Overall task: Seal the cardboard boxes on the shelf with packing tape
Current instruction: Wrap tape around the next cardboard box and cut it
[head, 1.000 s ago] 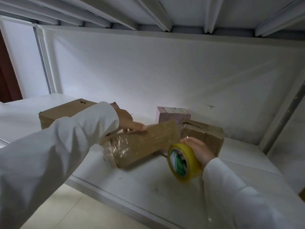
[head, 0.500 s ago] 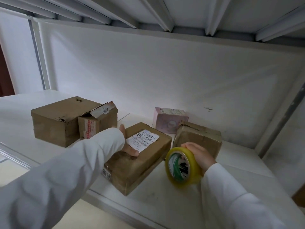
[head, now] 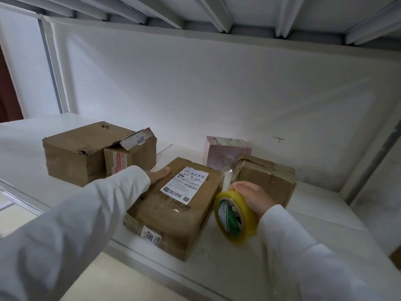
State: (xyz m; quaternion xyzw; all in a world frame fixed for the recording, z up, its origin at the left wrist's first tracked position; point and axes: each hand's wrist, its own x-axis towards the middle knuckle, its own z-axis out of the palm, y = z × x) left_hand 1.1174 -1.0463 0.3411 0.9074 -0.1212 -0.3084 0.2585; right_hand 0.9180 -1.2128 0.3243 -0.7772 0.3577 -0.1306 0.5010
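On the white metal shelf [head: 325,216] I see the flat brown cardboard box with a white shipping label [head: 173,210] lying near the front edge. My left hand [head: 157,175] rests palm-down on its top left side, fingers extended flat, gripping nothing. My right hand [head: 252,197] curls closed around the yellow roll of clear packing tape [head: 235,216], held on edge just right of the box. A taped brown box [head: 268,181] and a pink carton [head: 225,153] sit behind. Two brown boxes [head: 76,153] stand well left.
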